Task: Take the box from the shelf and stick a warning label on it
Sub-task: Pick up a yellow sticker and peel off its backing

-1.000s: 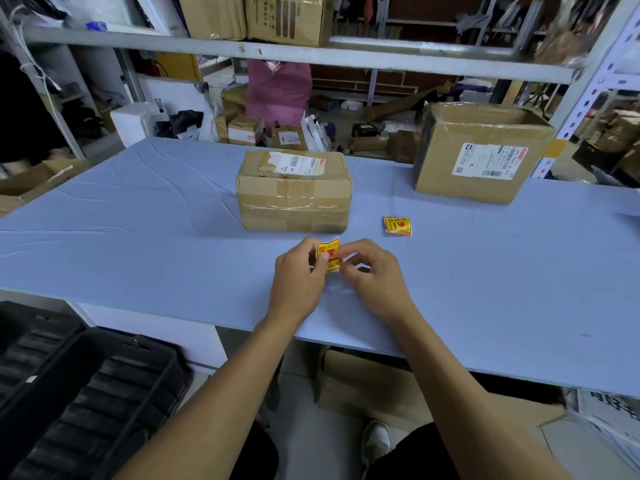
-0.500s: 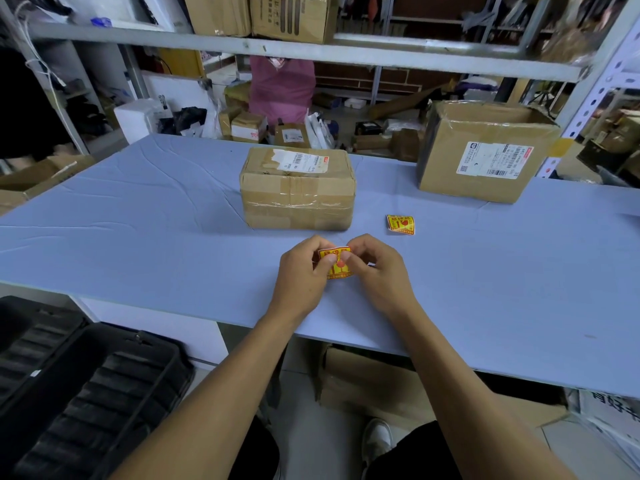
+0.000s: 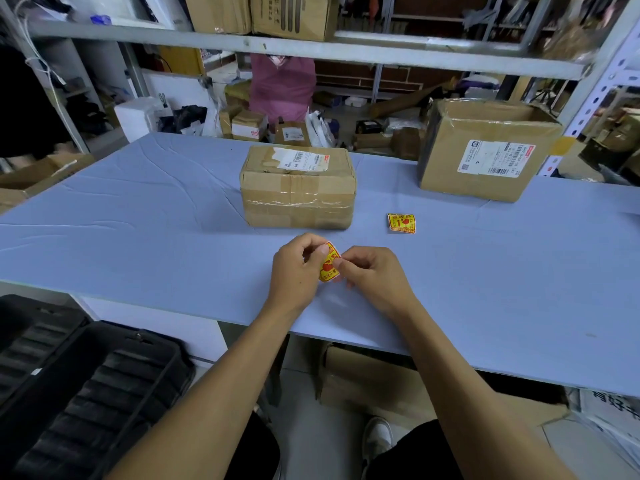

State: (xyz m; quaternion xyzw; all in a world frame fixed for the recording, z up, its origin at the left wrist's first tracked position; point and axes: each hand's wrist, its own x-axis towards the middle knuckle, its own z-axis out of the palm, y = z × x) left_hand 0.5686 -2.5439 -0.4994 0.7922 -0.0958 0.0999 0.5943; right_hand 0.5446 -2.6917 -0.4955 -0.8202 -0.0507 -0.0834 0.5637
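- The left hand and the right hand meet at the centre of the frame, just above the blue table.
- Both hands pinch one yellow and red label between them: the left thumb and fingers close on its left edge, the right fingertips on its right edge.
- The label bends between the hands, its printed face turned up toward the camera; whether its backing is on cannot be told.
- The box, taped cardboard with a white shipping slip on top, stands on the table just above the hands in the frame, apart from them.
- A second label lies flat on the table to the right of the box, near its lower right corner and not touching it.
- A larger box with a white slip on its front stands at the upper right of the table, well apart from the hands.
- A grey shelf beam crosses the top of the frame, with cartons above it.
- A black crate sits at the lower left, below the table's edge.
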